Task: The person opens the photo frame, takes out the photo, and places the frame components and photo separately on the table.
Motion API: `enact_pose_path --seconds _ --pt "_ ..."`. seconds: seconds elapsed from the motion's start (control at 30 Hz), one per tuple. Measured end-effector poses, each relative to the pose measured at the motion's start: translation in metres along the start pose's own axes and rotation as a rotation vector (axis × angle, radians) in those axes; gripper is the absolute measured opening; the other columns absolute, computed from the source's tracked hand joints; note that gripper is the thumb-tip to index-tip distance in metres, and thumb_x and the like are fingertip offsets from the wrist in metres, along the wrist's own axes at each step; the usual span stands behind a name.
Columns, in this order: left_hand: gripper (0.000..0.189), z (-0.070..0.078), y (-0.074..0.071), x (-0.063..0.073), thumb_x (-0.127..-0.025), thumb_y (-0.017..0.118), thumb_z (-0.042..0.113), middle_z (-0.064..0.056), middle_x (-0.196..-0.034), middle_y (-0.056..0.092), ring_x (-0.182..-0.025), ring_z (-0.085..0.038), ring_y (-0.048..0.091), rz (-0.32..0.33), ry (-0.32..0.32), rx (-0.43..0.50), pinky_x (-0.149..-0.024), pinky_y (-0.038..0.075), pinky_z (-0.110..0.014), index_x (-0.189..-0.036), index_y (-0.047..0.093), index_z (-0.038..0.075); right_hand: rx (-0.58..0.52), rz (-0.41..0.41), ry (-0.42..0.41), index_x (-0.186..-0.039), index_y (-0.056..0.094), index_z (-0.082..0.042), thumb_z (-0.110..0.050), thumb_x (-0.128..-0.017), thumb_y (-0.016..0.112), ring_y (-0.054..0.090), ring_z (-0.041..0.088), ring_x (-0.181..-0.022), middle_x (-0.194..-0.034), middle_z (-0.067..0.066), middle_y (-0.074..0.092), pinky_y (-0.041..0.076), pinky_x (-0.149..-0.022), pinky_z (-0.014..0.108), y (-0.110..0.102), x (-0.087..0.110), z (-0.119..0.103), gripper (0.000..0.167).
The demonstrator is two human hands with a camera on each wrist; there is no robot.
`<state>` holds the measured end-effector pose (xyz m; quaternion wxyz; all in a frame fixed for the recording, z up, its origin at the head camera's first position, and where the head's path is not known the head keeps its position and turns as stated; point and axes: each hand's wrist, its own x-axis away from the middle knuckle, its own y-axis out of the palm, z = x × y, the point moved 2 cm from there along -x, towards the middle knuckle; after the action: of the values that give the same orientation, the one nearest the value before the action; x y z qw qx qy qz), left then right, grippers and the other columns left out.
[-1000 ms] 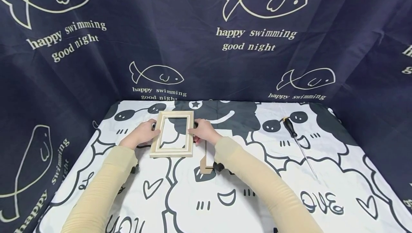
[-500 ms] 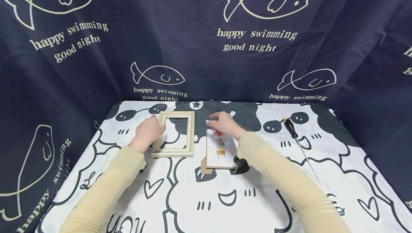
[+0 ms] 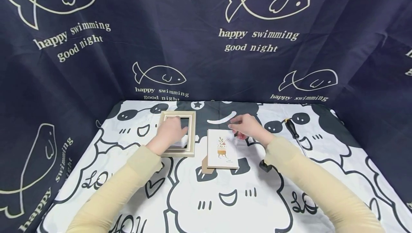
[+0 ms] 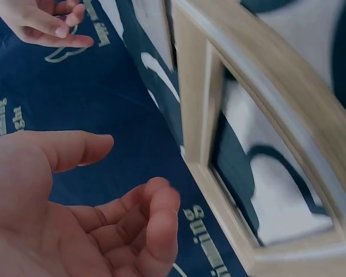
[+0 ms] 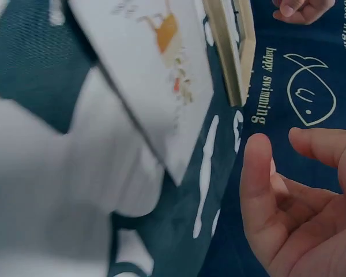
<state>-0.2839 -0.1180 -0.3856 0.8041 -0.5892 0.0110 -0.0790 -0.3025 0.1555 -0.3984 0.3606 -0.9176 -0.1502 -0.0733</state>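
A light wooden picture frame (image 3: 192,133) lies on the table, its middle showing the patterned cloth. Above its left part hovers my left hand (image 3: 170,132), and the left wrist view shows that hand (image 4: 115,213) with loosely curled fingers and nothing between them. To the right of the frame is a white picture panel (image 3: 222,150) printed with a potted plant. My right hand (image 3: 247,125) is just off the panel's upper right corner. In the right wrist view, thumb and fingers of the right hand (image 5: 294,202) stand apart, holding nothing.
A screwdriver (image 3: 292,128) with a black handle lies at the right, partly behind the right sleeve. A brown piece (image 3: 206,168) sticks out from under the panel's lower left corner. Dark blue curtains (image 3: 206,47) rise behind the table.
Both hands have let go of the frame. The right hand has moved right past the panel, uncovering it; the left hand has moved right over the frame.
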Motion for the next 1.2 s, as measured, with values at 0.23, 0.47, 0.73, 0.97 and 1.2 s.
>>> enact_pose_path --seconds 0.23,0.47,0.73,0.97,1.2 --pt "0.039 0.023 0.013 -0.002 -0.089 0.062 0.036 -0.011 -0.081 0.065 -0.062 -0.019 0.059 -0.058 0.074 0.071 -0.054 0.049 -0.031 -0.098 0.063 -0.001 0.012 -0.007 0.032 -0.117 0.062 0.003 -0.02 -0.088 0.064 0.061 0.012 -0.049 -0.077 0.016 0.069 0.055 -0.051 0.031 0.001 0.014 0.026 0.037" --pt "0.041 0.036 0.03 -0.006 -0.089 0.062 0.03 -0.018 -0.111 0.066 -0.09 -0.028 0.067 -0.09 0.16 0.108 -0.076 0.055 -0.038 -0.114 0.063 -0.003 0.045 -0.022 0.043 -0.115 0.062 0.003 -0.02 -0.088 0.064 0.062 0.015 -0.052 -0.076 0.013 0.068 0.055 -0.051 0.031 0.005 0.02 0.039 0.036" --pt "0.031 0.038 0.051 -0.016 -0.09 0.061 0.024 -0.014 -0.066 0.066 -0.038 -0.012 0.053 -0.23 0.114 0.301 -0.039 0.047 -0.023 -0.101 0.063 -0.005 0.068 -0.038 0.057 -0.114 0.063 0.004 -0.018 -0.087 0.062 0.061 0.014 -0.051 -0.073 0.009 0.068 0.053 -0.049 0.031 0.014 0.023 0.046 0.035" --pt "0.03 0.042 0.061 -0.022 -0.092 0.058 0.022 -0.005 -0.051 0.058 -0.039 -0.011 0.056 -0.274 0.084 0.41 -0.041 0.05 -0.025 -0.076 0.064 -0.002 0.075 -0.039 0.07 -0.113 0.063 0.004 -0.017 -0.088 0.063 0.059 0.012 -0.049 -0.065 0.009 0.065 0.051 -0.047 0.028 0.021 0.024 0.051 0.033" --pt "0.037 0.048 0.064 -0.02 -0.093 0.056 0.024 -0.006 -0.052 0.059 -0.041 -0.012 0.058 -0.322 0.065 0.403 -0.041 0.05 -0.024 -0.067 0.063 -0.002 -0.042 -0.048 0.109 -0.113 0.063 0.005 -0.016 -0.089 0.062 0.061 0.014 -0.056 -0.077 0.008 0.067 0.054 -0.051 0.029 0.025 0.021 0.053 0.032"
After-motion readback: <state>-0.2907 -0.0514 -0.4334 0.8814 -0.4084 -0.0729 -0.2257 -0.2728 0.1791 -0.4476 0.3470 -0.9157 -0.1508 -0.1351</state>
